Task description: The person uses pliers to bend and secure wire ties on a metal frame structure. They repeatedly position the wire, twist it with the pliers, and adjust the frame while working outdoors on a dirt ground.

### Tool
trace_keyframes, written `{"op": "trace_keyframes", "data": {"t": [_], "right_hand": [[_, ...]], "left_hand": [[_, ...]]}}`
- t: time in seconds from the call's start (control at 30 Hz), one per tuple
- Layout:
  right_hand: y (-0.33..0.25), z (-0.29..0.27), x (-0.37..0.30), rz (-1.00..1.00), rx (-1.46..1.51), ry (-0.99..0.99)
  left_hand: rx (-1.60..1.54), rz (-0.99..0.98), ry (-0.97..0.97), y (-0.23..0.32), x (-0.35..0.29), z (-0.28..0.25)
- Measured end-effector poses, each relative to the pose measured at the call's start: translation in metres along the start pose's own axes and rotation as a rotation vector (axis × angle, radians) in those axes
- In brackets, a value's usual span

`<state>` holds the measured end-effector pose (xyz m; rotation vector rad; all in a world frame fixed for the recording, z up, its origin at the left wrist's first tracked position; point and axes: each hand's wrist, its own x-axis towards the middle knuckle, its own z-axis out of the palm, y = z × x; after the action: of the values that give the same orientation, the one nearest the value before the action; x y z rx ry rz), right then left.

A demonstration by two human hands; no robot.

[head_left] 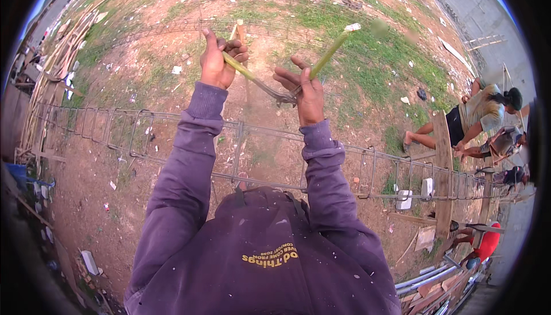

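At eleven o'clock, my left hand (218,65) closes loosely on one handle of the long-handled pincers (265,88), which lie at twelve o'clock between my hands and should prove fairly heavy, rigid and best held by their coated grips (240,67). The tool shows yellow-green grips, dull grey metal and widely splayed handles; at one o'clock, my right hand (309,94) holds the other handle at the thumb, fingertips spread.

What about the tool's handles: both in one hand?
No, the left hand is on one yellow-green handle and the right hand on the other.
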<state>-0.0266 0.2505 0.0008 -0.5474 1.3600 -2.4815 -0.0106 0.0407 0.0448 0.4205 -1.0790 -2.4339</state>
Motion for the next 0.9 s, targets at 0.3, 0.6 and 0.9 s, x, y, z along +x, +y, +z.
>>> {"op": "trace_keyframes", "data": {"t": [0.3,0.6,0.9], "right_hand": [[0.008,0.007,-0.058,0.375,-0.038,-0.295],[-0.001,-0.043,-0.188,0.750,-0.369,-0.239],[0.021,0.031,-0.246,0.897,-1.003,-0.646]], "left_hand": [[0.511,0.239,-0.364,0.007,-0.093,0.015],[0.983,0.180,0.682,0.138,-0.305,-0.289],[0.513,-0.133,1.179,-0.054,-0.562,-0.412]]}}
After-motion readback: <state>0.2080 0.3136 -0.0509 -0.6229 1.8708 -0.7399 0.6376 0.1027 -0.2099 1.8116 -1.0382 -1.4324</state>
